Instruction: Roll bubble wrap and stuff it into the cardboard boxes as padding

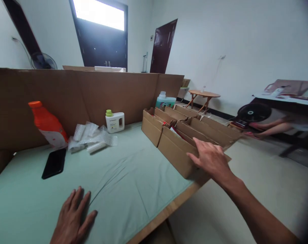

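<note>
While your left hand (72,218) lies flat on the pale green cloth (133,189) near the front of the table, its fingers are spread and straight and it has hold of nothing. Up and to the left of it, a black phone (54,163) lies face down on the cloth, and behind the phone an orange bottle (47,124) leans against the tall cardboard wall (75,91) that runs along the back. Just right of the bottle sits a loose heap of bubble wrap (91,138), and right of that stands a small white jug with a green cap (114,121), upright and near the wall. Farther right, a teal jug (165,101) shows behind a row of open cardboard boxes (174,149) that stand touching one another at the table's right end. Your right hand (211,159) reaches to the nearest of these boxes, palm down and open, with the fingers extended and resting on its top edge; it does not grip the cardboard. Beyond the boxes, on the floor to the right, a person's legs (273,127) stretch out beside a black fan (253,113).
</note>
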Demonstrator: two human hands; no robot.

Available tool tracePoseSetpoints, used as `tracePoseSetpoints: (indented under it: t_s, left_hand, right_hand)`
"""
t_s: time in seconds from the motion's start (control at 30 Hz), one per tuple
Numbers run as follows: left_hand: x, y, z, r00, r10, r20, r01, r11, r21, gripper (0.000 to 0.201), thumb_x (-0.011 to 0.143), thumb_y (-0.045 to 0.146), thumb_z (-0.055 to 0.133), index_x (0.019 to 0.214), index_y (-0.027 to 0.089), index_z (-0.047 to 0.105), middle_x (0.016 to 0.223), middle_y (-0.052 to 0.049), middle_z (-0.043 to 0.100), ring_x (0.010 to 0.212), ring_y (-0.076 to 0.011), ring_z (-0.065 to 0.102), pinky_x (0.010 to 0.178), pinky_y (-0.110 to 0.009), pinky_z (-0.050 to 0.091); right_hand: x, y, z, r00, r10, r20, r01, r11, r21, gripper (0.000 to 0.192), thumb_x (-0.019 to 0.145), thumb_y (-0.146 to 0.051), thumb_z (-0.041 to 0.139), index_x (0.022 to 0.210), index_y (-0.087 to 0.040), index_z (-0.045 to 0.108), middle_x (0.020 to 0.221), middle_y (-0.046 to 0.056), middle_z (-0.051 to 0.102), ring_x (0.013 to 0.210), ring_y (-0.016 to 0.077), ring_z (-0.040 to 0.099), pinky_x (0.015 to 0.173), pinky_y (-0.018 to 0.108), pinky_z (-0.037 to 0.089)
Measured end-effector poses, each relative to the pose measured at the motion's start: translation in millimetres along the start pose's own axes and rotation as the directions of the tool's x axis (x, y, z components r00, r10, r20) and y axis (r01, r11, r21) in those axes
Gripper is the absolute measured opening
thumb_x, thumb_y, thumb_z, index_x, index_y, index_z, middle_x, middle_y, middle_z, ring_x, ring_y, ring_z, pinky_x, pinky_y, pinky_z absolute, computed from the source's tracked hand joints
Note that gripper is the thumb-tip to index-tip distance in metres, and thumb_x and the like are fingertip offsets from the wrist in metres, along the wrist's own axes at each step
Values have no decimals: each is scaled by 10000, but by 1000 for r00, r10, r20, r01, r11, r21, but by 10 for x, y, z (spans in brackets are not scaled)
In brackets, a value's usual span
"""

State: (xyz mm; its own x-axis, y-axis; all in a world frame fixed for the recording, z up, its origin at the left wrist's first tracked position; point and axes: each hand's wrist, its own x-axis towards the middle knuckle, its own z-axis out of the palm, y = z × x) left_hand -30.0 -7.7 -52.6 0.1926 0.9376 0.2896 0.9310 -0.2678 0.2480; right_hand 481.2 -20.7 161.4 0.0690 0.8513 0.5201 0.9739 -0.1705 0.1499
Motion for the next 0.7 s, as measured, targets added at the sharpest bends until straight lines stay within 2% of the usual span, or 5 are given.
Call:
tracePoseSetpoints:
  t_s: [0.17, 0.3, 0.43, 0.6, 0.7]
  left_hand:
    - [-265, 254, 36, 999, 14, -38, -14, 1000, -3, 583, 806, 544, 532, 1288, 250, 677, 1528, -136, 487, 1459, -390, 373, 1154, -561, 374]
    - [-294, 262, 7, 992, 8, -124, -13, 999, -45, 548, 822, 534, 557, 1275, 246, 670, 1501, -150, 505, 1393, -416, 456, 1083, -594, 444]
    - [-286, 556, -194, 977, 82, -199, -109, 986, -130, 585, 890, 478, 574, 1426, 256, 502, 1557, -167, 409, 1405, -394, 439, 1070, -608, 453]
    - [-242, 1137, -422, 980, 57, -193, -113, 948, -297, 816, 892, 449, 622, 1572, 276, 205, 1581, -167, 365, 1429, -362, 418, 1108, -579, 439]
    - [-286, 1271, -417, 992, -33, -124, -23, 905, -425, 836, 861, 490, 647, 1547, 216, 254, 1531, -194, 434, 1407, -374, 450, 1121, -582, 425]
  right_hand:
    - [-74, 348, 81, 976, -40, 215, 18, 994, 107, 168, 852, -289, 608, 936, -219, 736, 810, 83, 769, 763, 261, 686, 746, 381, 446]
    - [-323, 223, -49, 962, -271, 38, 249, 926, 284, 142, 870, -222, 594, 888, -233, 734, 846, 62, 777, 813, 241, 687, 806, 384, 438]
    - [-591, -71, -328, 852, -496, -168, 511, 717, 474, 234, 892, -78, 502, 927, -213, 691, 850, 38, 759, 807, 197, 670, 866, 389, 430]
    - [-684, -374, -502, 731, -594, -337, 652, 462, 601, 254, 904, -57, 502, 1010, -220, 666, 949, 33, 753, 956, 206, 671, 992, 420, 420]
    - [-737, -263, -398, 772, -532, -348, 609, 461, 646, 358, 930, -337, 641, 1266, -219, 608, 1284, 116, 669, 1223, 285, 592, 1048, 454, 432]
